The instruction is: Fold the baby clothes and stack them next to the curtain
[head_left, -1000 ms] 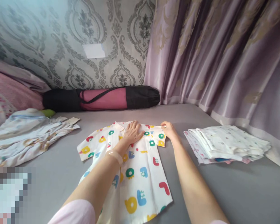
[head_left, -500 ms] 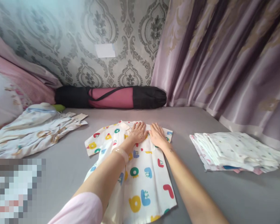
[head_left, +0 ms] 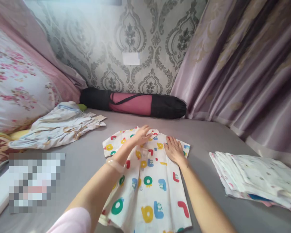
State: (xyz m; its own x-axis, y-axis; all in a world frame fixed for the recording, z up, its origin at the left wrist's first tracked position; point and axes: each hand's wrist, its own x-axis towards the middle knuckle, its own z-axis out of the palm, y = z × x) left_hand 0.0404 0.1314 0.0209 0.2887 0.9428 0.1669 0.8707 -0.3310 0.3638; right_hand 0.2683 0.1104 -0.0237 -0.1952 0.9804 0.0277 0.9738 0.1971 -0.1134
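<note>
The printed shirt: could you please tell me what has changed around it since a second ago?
The right hand let go of the sleeve, moved inward and now lies flat on the printed shirt. The left hand, flat before, now looks tilted. The shirt stayed spread out, and the folded clothes stayed put.

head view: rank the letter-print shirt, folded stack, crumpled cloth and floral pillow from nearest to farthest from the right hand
From the right hand:
1. letter-print shirt, directly beneath it
2. folded stack, to its right
3. crumpled cloth, to the left, past the shirt
4. floral pillow, far left, behind the cloth
</note>
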